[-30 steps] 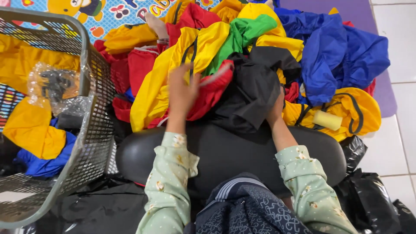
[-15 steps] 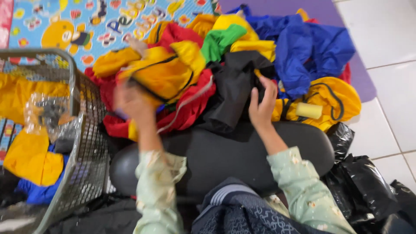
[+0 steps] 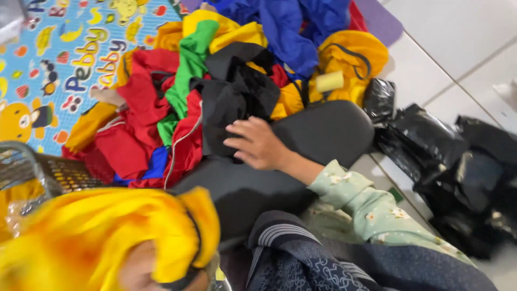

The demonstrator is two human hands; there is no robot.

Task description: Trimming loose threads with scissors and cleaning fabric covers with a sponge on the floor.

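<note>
Head view: the left hand [image 3: 142, 269] was seen at the bottom-left edge of frame, blurred, fingers clenched on a yellow garment [image 3: 102, 237] w/ dark trim, which was bunched up over the hand and covered most of it. Just behind it, a wire basket [image 3: 64, 172] was seen at the left edge, w/ more yellow cloth and clear plastic inside. The right hand [image 3: 258, 144] was laid flat, fingers released and spread, nothing gripped, on the near edge of a black garment [image 3: 237, 97] where it met the black padded cushion [image 3: 323, 134]; fingertips were touching the black cloth. The clothes pile [image 3: 215, 70] was spread across the far side of the cushion and onto the patterned play mat [image 3: 59, 59]: red pieces [image 3: 140, 124] at the left, a green one [image 3: 186, 70] over them, blue ones [image 3: 291, 32] at the far edge, another yellow piece [image 3: 350, 54] at the right w/ a pale yellow roll [image 3: 329, 82] on it. Black plastic bags [image 3: 458, 172] were lying on the white tiled floor [image 3: 463, 43] off the cushion's right end. A pale green floral sleeve [image 3: 366, 210] was worn on the right arm.
</note>
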